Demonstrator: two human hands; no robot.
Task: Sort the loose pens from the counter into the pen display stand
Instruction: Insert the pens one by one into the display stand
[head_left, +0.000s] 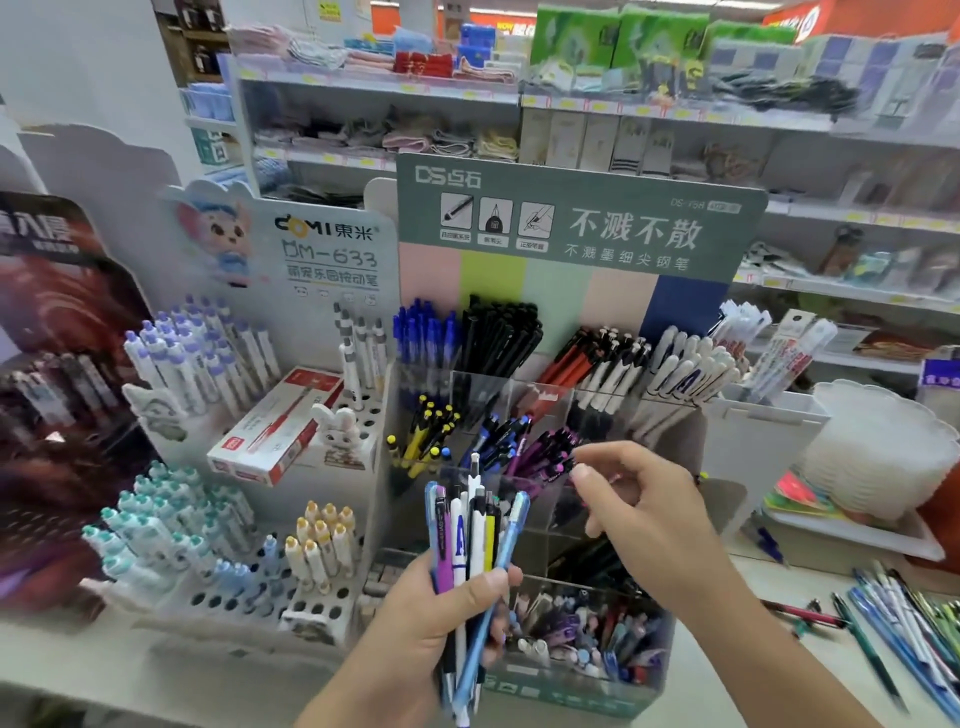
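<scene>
Shop shelving is blurring behind the stand (582, 228). Left hand (431, 618) is clenching a bundle of pens (475, 530); right hand (639, 509), fingers loosely curled and holding nothing, is hovering by the purple compartment (540, 452) (match colours first). More pens (904, 623) are lying on the bench (727, 670).

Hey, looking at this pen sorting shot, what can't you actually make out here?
All in the head view:
- Right hand: motion blur hides whether its fingertips pinch anything.
- Loose pens on the counter: cut off by the right edge, streaked by blur.
- Bundle of pens in the left hand: lower ends hidden by the fingers.
- Bottom bin of the display stand: contents too blurred to sort out.
</scene>
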